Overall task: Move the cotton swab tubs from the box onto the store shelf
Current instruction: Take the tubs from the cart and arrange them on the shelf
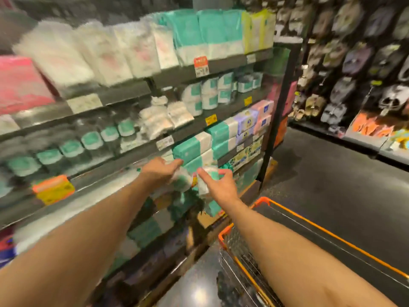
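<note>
- Nearest to my feed are the two bare arms: the left forearm (88, 231) and the right forearm (287, 251) both stretch forward toward the store shelf (99, 187).
- Below the right forearm I see a wire cart with an orange rim (294, 214), standing on the dark floor (332, 173) beside the shelving.
- My view is motion-blurred, so small details are hard to read.
- The left hand (160, 171) is at the shelf front, its fingers curled over a blurred white-and-teal tub (181, 177); I read that as a grasp.
- The right hand (222, 186) is just beside it, pinching a second tub (212, 171) between thumb and fingers, with the index finger pointing out straight.
- Both tubs are in the air at the shelf edge, close together, just below the stacked teal packs (188, 149).
- Whether either tub touches the shelf, I cannot tell.
</note>
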